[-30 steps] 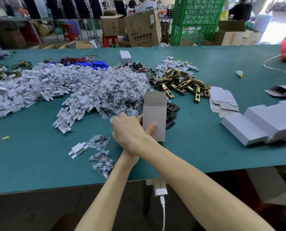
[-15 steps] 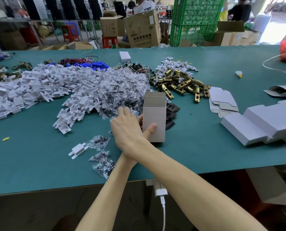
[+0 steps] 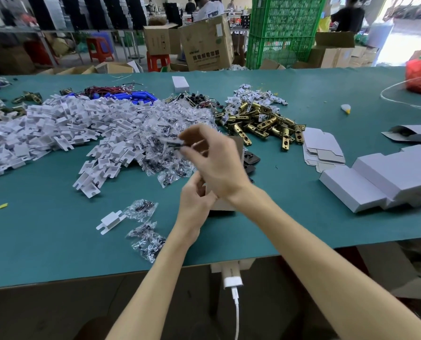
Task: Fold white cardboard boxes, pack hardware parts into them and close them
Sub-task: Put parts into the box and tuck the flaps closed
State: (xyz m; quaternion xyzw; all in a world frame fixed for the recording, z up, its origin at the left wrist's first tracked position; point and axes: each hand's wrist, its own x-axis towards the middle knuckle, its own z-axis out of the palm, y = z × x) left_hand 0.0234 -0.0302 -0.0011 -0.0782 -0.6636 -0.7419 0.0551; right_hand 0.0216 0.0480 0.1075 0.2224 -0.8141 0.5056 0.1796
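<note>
An upright cardboard box (image 3: 225, 205) stands on the green table (image 3: 45, 231), mostly hidden behind my hands. My left hand (image 3: 196, 201) grips its lower left side. My right hand (image 3: 216, 163) is raised in front of the box, blurred, and pinches a small clear bag of dark screws (image 3: 172, 143) at its fingertips, just above the pile of such bags (image 3: 160, 128).
A heap of white plastic parts (image 3: 57, 128) lies left, brass latches (image 3: 260, 121) and black parts (image 3: 251, 160) right of the box. Flat box blanks (image 3: 323, 150) and folded white boxes (image 3: 381, 179) sit far right. Loose bags (image 3: 144, 238) and a white part (image 3: 110, 220) lie near the front edge.
My right hand has let go of the box, lifted up and left, and now holds a bag of screws. My left hand stays at the box's lower side.
</note>
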